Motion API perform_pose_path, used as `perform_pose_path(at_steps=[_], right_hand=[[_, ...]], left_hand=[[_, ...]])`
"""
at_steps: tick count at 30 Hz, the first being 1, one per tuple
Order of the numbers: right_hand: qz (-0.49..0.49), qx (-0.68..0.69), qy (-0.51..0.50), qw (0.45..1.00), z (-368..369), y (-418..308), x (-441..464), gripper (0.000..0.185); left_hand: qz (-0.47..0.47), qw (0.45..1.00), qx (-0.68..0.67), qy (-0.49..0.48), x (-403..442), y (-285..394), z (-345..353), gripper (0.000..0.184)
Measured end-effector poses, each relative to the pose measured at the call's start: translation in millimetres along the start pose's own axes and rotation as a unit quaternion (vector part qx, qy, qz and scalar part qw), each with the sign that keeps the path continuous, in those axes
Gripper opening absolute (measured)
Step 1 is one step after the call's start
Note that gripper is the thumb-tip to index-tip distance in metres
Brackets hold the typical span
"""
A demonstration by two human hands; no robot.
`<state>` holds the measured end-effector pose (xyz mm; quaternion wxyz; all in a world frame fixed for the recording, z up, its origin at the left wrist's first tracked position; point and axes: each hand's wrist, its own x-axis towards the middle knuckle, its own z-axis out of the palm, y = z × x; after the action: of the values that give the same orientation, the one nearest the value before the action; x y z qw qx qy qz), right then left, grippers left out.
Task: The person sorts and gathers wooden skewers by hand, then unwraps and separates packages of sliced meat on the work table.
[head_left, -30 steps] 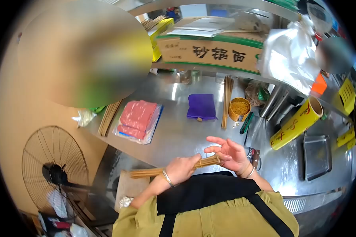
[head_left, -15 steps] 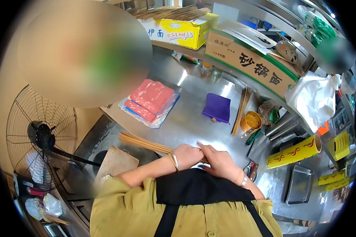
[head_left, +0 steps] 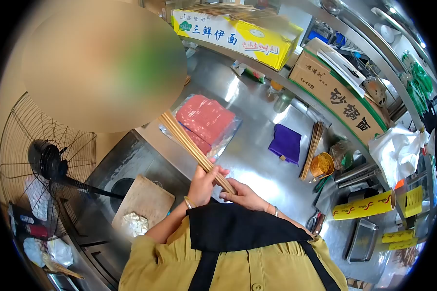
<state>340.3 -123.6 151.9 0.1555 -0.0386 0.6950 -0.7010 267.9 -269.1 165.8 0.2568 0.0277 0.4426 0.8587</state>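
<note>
While a bundle of sticks (head_left: 192, 150) is held in front of the black apron (head_left: 247, 228), its lower part is encircled by the curled fingers of the left hand (head_left: 202, 185), and its bottom end is pinched between the thumb and bent fingers of the right hand (head_left: 243, 194). Neither hand is spread wide; both are drawn in around the sticks, the right more loosely. The bundle is tilted, its far end being pointed away and to the left of the left hand. Just beyond that hand, some pink sheets (head_left: 206, 118) are laid on clear plastic (head_left: 234, 130) and are partly crossed by the sticks in view; whether the two are touching cannot be told. To the left of the left hand, a pale board (head_left: 150, 196) is topped by a crumpled white lump (head_left: 135, 224). Beyond the right hand and to its right, a purple cloth (head_left: 285, 144) is laid on the steel table (head_left: 250, 150); farther right, a second stick bundle (head_left: 311, 150) is set beside a yellow tub (head_left: 322, 166). Well to the right of the right hand, a yellow roll (head_left: 361, 207) is placed, with a metal tray (head_left: 362, 241) nearer than it.
</note>
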Motion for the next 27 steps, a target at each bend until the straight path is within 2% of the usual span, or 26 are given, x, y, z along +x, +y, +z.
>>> perform_pose_path(at_steps=[1,3,5,7,9,11,13,14,15,17,18,19,21,22,24,25,27], right_hand=[[-0.005,-0.018,0.004,1.0,-1,3,8,0.041],[0.025,0.026,0.025,0.999,-5,1,12,0.04],[0.054,0.076,0.059,0.994,-13,12,10,0.036],[0.084,0.052,0.117,0.988,-23,37,3,0.03],[0.108,0.061,0.171,0.977,-28,61,-8,0.028],[0.135,0.064,0.223,0.963,-28,79,-22,0.026],[0.149,0.093,0.324,0.93,-25,94,-35,0.023],[0.152,0.094,0.328,0.928,-23,104,-43,0.023],[0.175,0.092,0.363,0.911,-23,113,-50,0.021],[0.198,0.089,0.4,0.891,-27,127,-56,0.02],[0.192,0.121,0.418,0.88,-28,133,-58,0.018],[0.186,0.154,0.436,0.867,-28,135,-56,0.016],[0.183,0.145,0.443,0.866,-29,141,-54,0.013],[0.151,0.17,0.455,0.861,-33,150,-54,0.011],[0.13,0.196,0.466,0.853,-34,151,-53,0.009],[0.12,0.21,0.47,0.849,-34,148,-50,0.008],[0.111,0.229,0.475,0.842,-34,141,-51,0.008]], left_hand=[[-0.003,1.0,-0.002,-0.004,15,4,-13,0.032],[0.116,0.988,0.102,0.006,55,8,-59,0.026],[0.095,0.958,0.253,0.098,96,39,-97,0.021],[0.114,0.862,0.468,0.155,147,66,-152,0.02],[0.167,0.805,0.543,0.169,211,80,-220,0.028],[0.143,0.707,0.662,0.203,237,112,-233,0.039],[0.197,0.64,0.703,0.24,267,107,-269,0.039],[0.132,0.622,0.722,0.272,272,105,-272,0.034],[0.132,0.623,0.722,0.269,275,100,-273,0.034],[0.232,0.482,0.79,0.299,269,95,-250,0.036],[0.301,0.488,0.779,0.255,266,96,-235,0.032],[0.3,0.488,0.78,0.252,272,91,-229,0.032],[0.317,0.629,0.702,0.102,281,78,-221,0.03],[0.312,0.63,0.704,0.099,280,71,-212,0.03],[0.225,0.634,0.73,0.118,277,64,-194,0.029],[0.223,0.633,0.732,0.117,281,61,-197,0.029],[0.152,0.653,0.736,0.091,289,50,-204,0.029]])
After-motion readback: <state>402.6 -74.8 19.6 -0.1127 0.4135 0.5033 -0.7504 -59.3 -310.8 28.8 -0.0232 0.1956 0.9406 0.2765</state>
